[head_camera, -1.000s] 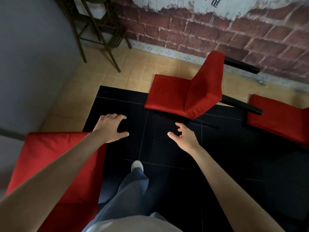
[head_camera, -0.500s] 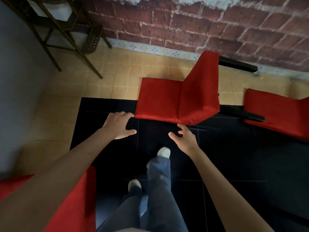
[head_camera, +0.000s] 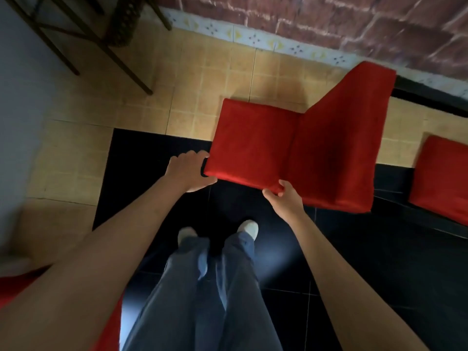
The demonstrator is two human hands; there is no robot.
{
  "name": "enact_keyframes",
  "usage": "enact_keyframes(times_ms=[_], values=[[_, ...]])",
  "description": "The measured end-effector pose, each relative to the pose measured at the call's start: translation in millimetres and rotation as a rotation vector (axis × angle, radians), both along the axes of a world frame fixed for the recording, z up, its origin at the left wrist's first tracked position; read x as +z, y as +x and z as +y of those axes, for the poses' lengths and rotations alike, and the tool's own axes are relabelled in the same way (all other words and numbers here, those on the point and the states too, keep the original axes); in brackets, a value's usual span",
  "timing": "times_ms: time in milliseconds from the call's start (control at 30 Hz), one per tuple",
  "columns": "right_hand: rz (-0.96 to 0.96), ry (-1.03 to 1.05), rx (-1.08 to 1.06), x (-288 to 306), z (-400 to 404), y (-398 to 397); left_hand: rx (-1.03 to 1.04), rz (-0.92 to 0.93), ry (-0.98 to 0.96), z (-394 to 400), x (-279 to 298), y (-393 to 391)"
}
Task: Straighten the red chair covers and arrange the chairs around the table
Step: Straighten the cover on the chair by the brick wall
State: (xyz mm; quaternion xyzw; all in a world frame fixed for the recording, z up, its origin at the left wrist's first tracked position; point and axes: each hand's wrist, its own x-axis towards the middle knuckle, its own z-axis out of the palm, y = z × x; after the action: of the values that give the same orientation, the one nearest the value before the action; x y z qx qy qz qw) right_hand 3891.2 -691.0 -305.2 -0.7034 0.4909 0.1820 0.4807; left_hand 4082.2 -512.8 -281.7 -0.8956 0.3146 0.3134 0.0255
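A chair in a red cover (head_camera: 291, 148) stands in front of me, its seat to the left and its backrest rising to the right. My left hand (head_camera: 188, 172) grips the seat's near left corner, fingers curled round the edge. My right hand (head_camera: 283, 198) pinches the red cover at the seat's front edge, just left of the backrest. A second red-covered chair (head_camera: 440, 178) shows at the right edge. A third red cover (head_camera: 111, 323) peeks out at the bottom left behind my left arm. No table is in view.
A dark metal stand (head_camera: 83, 34) occupies the far left corner beside a grey wall (head_camera: 22, 110). A brick wall (head_camera: 329, 19) runs along the back. The floor is tan tile (head_camera: 177, 79) farther away, black tile (head_camera: 367, 274) under my feet.
I have stepped closer to the middle chair. Both hands, held open in the air before, have reached its seat and taken hold of the front edge.
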Motion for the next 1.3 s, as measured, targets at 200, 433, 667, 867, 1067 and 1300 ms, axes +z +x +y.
enact_keyframes(times_ms=[200,433,667,867,1067,1300], values=[[0.134,0.047,-0.117,-115.6,-17.3,25.6,0.024,0.171,0.071,-24.0,-119.1,15.9],[0.227,0.062,-0.218,-254.3,-17.1,36.0,0.039,0.236,0.194,-29.5,-270.3,18.0],[0.243,0.022,-0.33,-377.0,-14.5,48.3,0.218,0.323,0.237,-23.7,-392.3,-6.5],[0.242,-0.069,-0.431,-440.7,-19.0,50.3,0.692,0.529,0.118,-41.7,-464.0,-16.3],[0.212,-0.138,-0.685,-471.5,-18.4,55.6,1.289,0.658,-0.187,-78.4,-507.8,-23.6],[0.109,-0.194,-0.877,-493.1,-10.2,63.7,1.533,0.688,-0.322,-105.4,-532.3,-25.5]])
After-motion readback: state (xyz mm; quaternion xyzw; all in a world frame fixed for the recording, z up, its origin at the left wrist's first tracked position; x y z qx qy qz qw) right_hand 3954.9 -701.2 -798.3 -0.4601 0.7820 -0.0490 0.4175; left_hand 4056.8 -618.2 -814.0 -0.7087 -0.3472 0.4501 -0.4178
